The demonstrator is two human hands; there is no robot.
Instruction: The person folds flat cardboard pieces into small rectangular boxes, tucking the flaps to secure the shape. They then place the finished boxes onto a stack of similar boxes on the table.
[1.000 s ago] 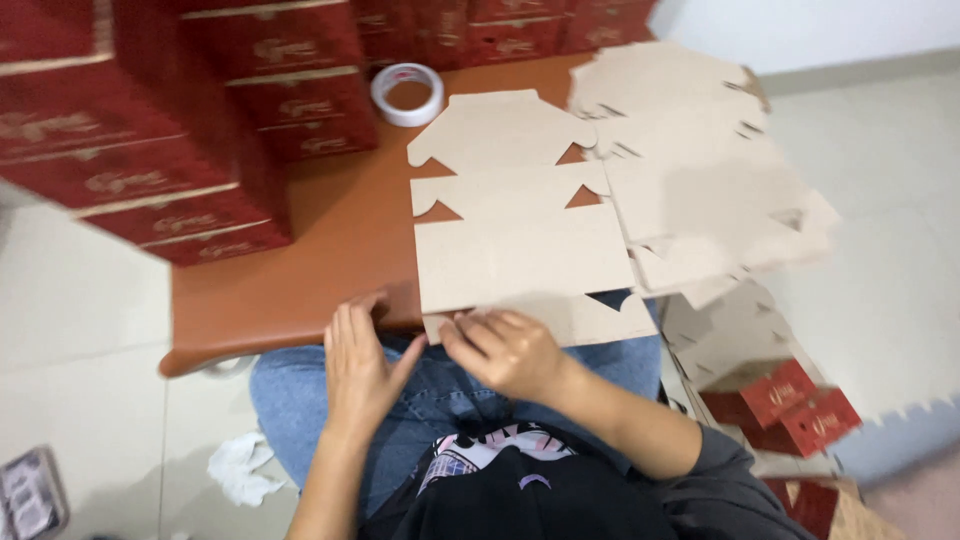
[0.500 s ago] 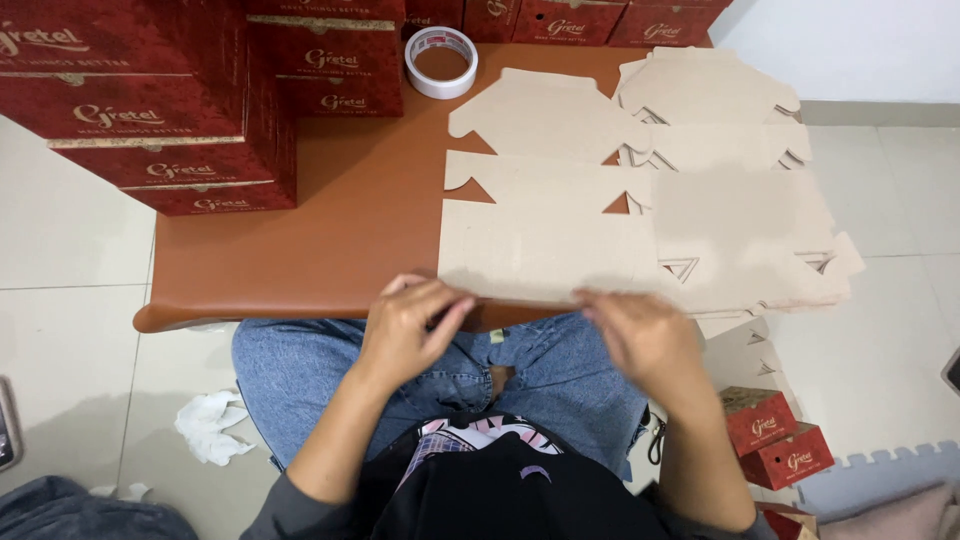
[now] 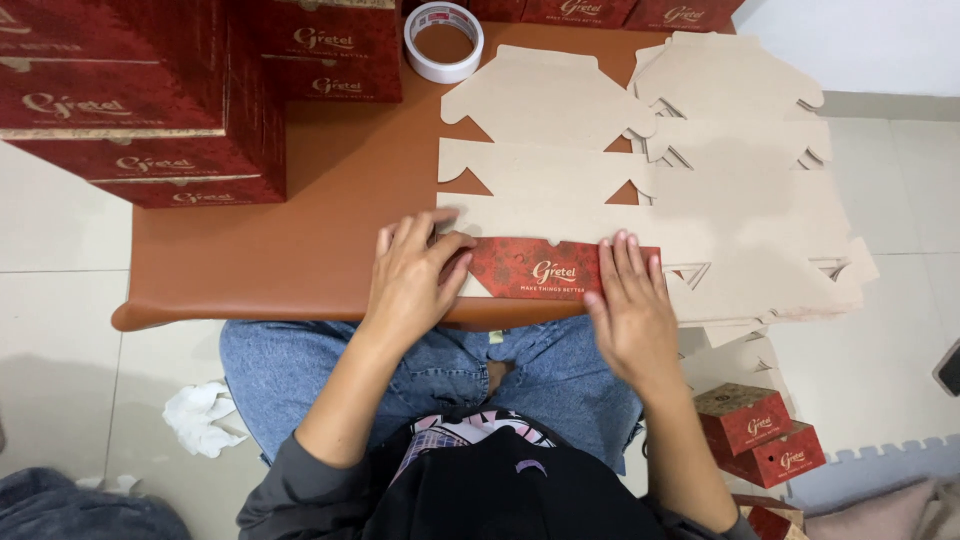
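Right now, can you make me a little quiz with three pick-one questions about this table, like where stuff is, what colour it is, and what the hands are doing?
1. Where is the roll of tape?
A. At the far side of the table, beside the stacked red boxes
B. On the floor by the tissue
C. Under the left hand

2. What colour is the flap folded over at the near edge of the flat cardboard sheet?
A. Blue
B. Red
C. Green

3. What are the left hand and right hand doing?
A. Both lie flat, pressing the flap's ends
B. Both are lifted in the air
C. Both grip the tape

Answers: 1 A, the tape sits beside the stacked red boxes. 2 B, the flap shows its red printed side. 3 A, open palms rest on the flap's two ends.
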